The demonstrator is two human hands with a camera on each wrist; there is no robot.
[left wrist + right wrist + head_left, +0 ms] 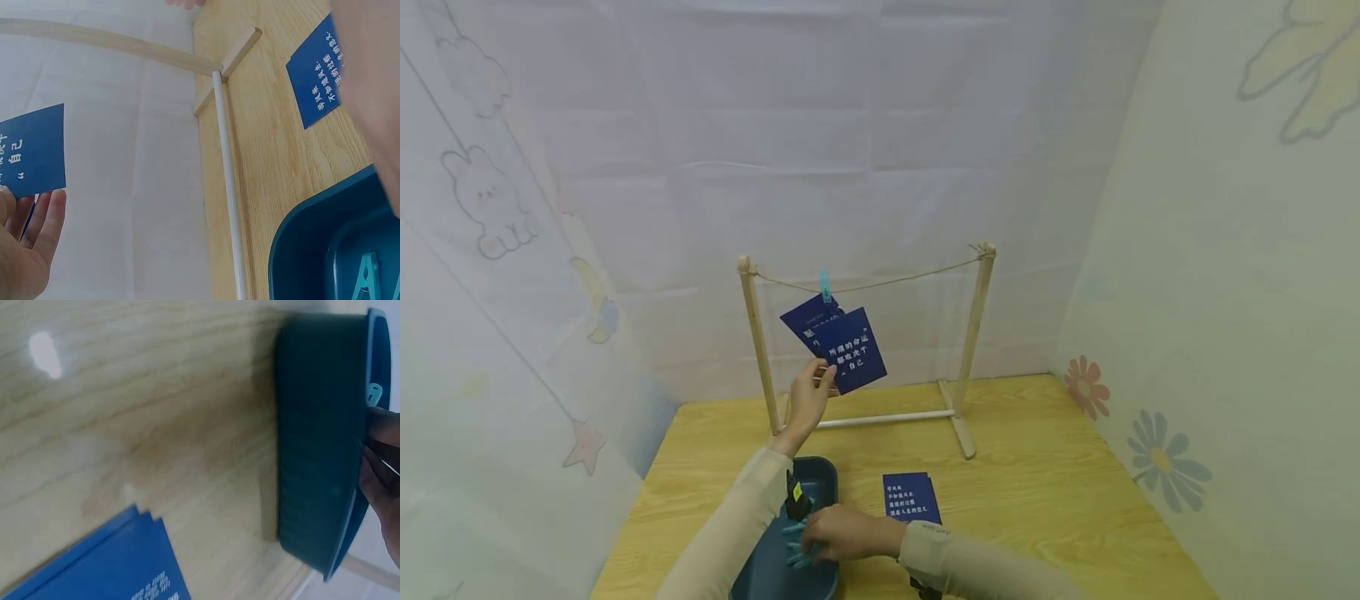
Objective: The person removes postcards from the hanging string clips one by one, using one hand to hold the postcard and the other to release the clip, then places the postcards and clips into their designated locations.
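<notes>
My left hand (809,398) pinches a dark blue card with white writing (859,354) by its lower left corner, between thumb and fingers. The card is raised before the string and overlaps a second blue card (805,317) in the head view. That one hangs tilted from the string under a light blue clothespin (825,286). My right hand (848,533) reaches over the rim of a dark teal tray (829,477), fingers bent down among several light blue clothespins (796,557). In the right wrist view a clothespin (374,394) shows right beside the fingertips; I cannot tell whether they grip one.
A wooden frame (977,333) with a string (910,279) across its top stands at the back of the wood-grain table (1037,467). A small stack of blue cards (912,497) lies right of the tray. Printed cloth walls (880,125) enclose the table.
</notes>
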